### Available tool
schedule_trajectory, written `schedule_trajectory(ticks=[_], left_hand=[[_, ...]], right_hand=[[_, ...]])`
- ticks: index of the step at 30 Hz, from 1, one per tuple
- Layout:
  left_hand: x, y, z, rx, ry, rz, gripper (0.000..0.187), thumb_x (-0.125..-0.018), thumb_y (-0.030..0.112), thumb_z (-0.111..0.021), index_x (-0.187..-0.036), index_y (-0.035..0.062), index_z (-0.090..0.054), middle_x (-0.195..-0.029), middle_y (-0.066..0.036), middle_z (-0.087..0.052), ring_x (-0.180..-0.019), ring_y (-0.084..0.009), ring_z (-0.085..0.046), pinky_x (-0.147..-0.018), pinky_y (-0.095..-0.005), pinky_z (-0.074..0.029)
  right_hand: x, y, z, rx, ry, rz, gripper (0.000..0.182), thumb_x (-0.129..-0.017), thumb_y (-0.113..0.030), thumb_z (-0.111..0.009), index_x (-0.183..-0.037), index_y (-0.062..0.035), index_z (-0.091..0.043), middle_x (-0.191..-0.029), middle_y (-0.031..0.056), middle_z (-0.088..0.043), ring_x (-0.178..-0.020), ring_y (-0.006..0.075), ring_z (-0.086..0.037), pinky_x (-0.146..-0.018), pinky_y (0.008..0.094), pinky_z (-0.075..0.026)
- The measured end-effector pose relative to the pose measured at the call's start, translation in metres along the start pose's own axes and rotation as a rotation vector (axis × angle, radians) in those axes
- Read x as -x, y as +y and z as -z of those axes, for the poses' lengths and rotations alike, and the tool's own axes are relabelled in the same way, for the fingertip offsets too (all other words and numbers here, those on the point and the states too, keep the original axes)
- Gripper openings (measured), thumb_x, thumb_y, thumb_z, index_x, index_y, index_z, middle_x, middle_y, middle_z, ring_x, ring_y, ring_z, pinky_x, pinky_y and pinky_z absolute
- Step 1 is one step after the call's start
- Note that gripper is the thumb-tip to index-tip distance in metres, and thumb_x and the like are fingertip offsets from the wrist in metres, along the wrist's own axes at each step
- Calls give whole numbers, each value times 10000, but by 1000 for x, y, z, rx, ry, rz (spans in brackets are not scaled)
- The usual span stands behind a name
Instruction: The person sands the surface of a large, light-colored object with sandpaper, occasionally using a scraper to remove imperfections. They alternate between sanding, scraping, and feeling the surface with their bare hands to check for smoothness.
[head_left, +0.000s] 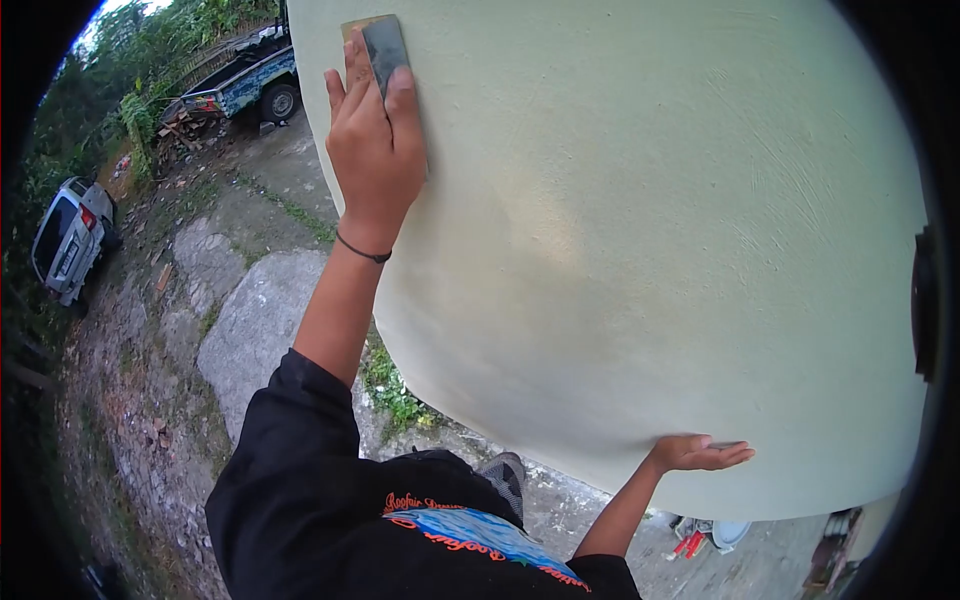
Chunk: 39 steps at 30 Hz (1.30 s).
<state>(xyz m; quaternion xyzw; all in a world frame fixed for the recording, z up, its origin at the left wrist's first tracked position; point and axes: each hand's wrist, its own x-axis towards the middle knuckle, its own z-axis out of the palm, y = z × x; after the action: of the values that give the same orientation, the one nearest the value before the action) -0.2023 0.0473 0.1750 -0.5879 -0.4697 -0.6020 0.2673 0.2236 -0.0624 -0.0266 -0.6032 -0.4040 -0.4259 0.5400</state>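
Note:
My left hand (pixel 378 140) reaches up to the top left of a large pale green panel (pixel 620 250). It grips a flat rectangular sanding block (pixel 386 52) with a grey face and a tan edge, thumb on one side and fingers on the other. The block lies against the panel near its left edge. At the panel's lower right, my right hand (pixel 700 453) is open with its fingers stretched out, beside or against the surface. A small grey patch shows at its fingers, too small to name. Rough streaks and small bumps mark parts of the panel.
Rocky ground with a large stone slab (pixel 262 330) lies to the left. A silver car (pixel 72 240) and a pickup truck (pixel 255 85) stand farther off. Below the panel are red-handled items (pixel 690 545) and a pale round lid or container (pixel 730 533).

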Motion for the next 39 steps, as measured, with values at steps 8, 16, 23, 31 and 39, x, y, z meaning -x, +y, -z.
schedule_trajectory(ticks=[8,16,23,31,39], left_hand=[[112,45,-10,137,-68,103,399,-923,113,-411,-1260,-97,-454,-1362,-236,-396,-1322,-338,-305,-1082,-461,-220],[41,-11,-1,-36,-17,237,399,-949,194,-412,-1174,-121,-512,-1346,-244,-401,-1271,-367,-364,-1069,-450,-252],[118,31,7,25,-255,57,416,-929,161,-411,-1245,-106,-459,-1357,-263,-384,-1316,-337,-319,-1080,-477,-208],[106,35,-24,169,33,203,430,-913,82,-408,-1311,-80,-392,-1408,-253,-309,-1339,-362,-256,-1092,-466,-190],[105,17,-19,185,-22,133,419,-927,107,-425,-1288,-105,-407,-1413,-271,-285,-1344,-373,-231,-1089,-445,-216]], right_hand=[[1,-1,-1,-11,49,6,565,-947,-275,-304,-1346,119,-236,-1427,285,-192,-1322,395,-240,-1079,471,-237],[-2,-2,1,-5,-5,6,556,-952,-282,-267,-1357,97,-231,-1456,256,-126,-1362,380,-143,-1095,479,-180],[0,7,-4,-32,29,33,563,-952,-289,-274,-1353,103,-234,-1453,259,-139,-1361,377,-144,-1094,478,-181],[1,1,-3,-47,41,15,579,-955,-311,-270,-1354,107,-229,-1451,268,-137,-1356,384,-150,-1094,474,-171],[1,1,-4,-41,54,28,552,-959,-271,-295,-1353,110,-227,-1436,274,-159,-1334,383,-215,-1088,470,-208]])
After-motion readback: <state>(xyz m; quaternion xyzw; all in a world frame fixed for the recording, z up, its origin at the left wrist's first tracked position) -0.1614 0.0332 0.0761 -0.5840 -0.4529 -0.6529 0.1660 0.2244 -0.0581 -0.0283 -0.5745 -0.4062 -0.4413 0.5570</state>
